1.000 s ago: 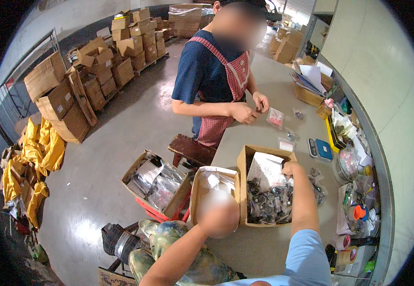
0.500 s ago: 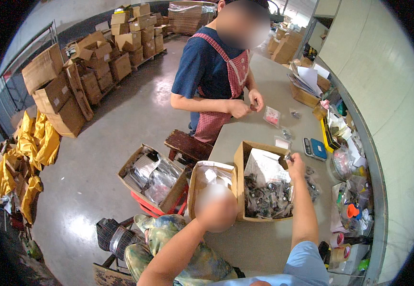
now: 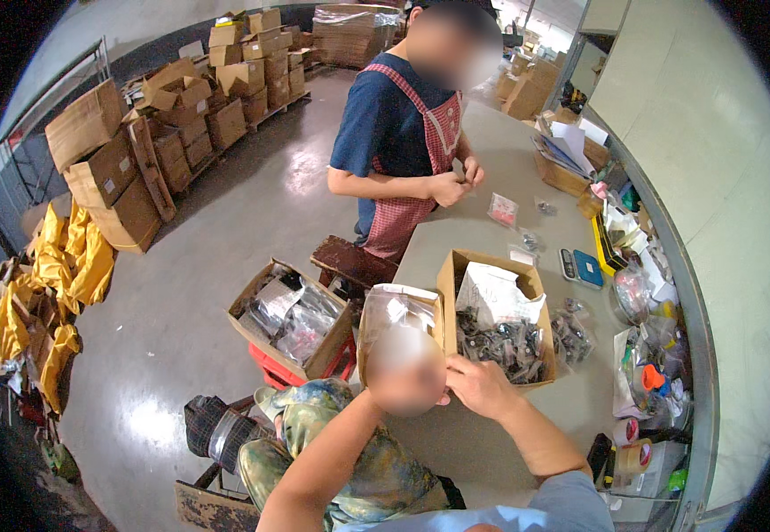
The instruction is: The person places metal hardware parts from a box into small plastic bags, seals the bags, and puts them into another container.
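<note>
My left hand (image 3: 405,377) is over the near end of a narrow cardboard box (image 3: 368,321) lined with clear plastic; blur hides its fingers. Right beside it, my right hand (image 3: 483,387) has its fingertips pinched together, touching or almost touching the left. What they hold, if anything, is too small to make out. Just beyond the right hand is a larger cardboard box (image 3: 448,285) holding many small dark parts (image 3: 491,343) in clear bags, with a white paper sheet (image 3: 497,294) on top. More small bagged parts (image 3: 571,337) lie against its right side.
Left of the table, a box of bagged parts (image 3: 307,330) rests on a red stool (image 3: 277,367). Across the table (image 3: 491,168), a co-worker (image 3: 385,133) stands with both hands together. A blue scale (image 3: 587,268) and clutter line the right edge. Carton stacks (image 3: 243,75) stand far left.
My right hand has moved left and toward me, from the large box's right rim to beside my left hand. The left hand has shifted slightly. The co-worker's hands have moved slightly.
</note>
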